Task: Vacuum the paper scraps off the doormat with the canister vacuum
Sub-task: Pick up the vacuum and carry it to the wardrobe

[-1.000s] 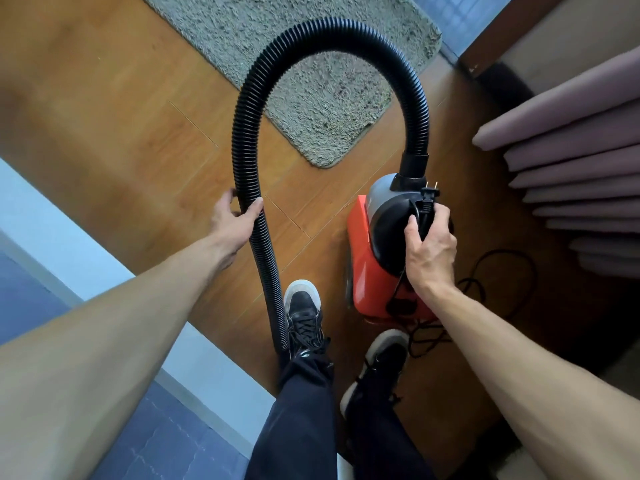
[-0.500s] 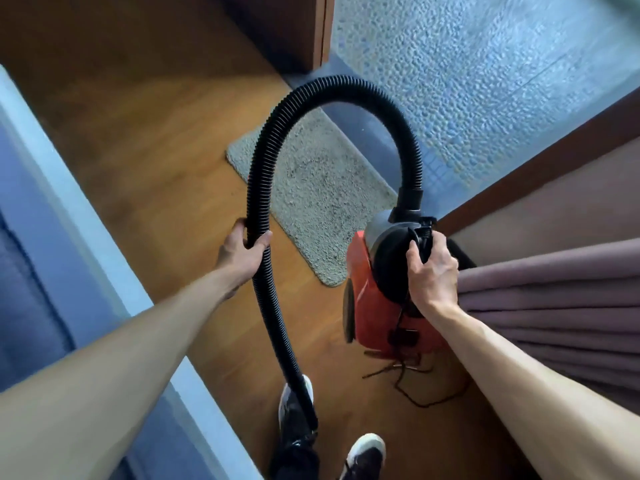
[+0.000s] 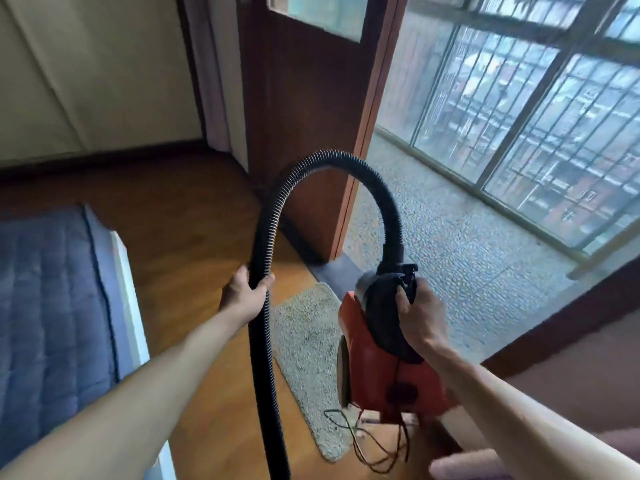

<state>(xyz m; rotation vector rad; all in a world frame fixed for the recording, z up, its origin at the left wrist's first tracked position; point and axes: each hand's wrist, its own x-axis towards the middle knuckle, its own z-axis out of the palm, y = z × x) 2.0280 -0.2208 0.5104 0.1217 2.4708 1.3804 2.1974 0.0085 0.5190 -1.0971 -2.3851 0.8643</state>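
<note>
As the gaze lifts to the doorway, the left grip (image 3: 242,296) stays round the hose (image 3: 329,157) and the right grip (image 3: 420,317) carries the canister vacuum (image 3: 377,372) over the doormat's (image 3: 304,341) right edge: transport, not vacuuming.

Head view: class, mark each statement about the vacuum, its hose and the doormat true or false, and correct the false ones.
1. The left hand grips the black hose. True.
2. The canister vacuum stands on the doormat. False: the right hand grips its top, and it looks lifted, with the cord dangling below.
3. The hose arches upward between the left hand and the vacuum. True.
4. The doormat lies on the pebbled balcony floor. False: it lies on the wooden floor, beside the doorway.
</note>
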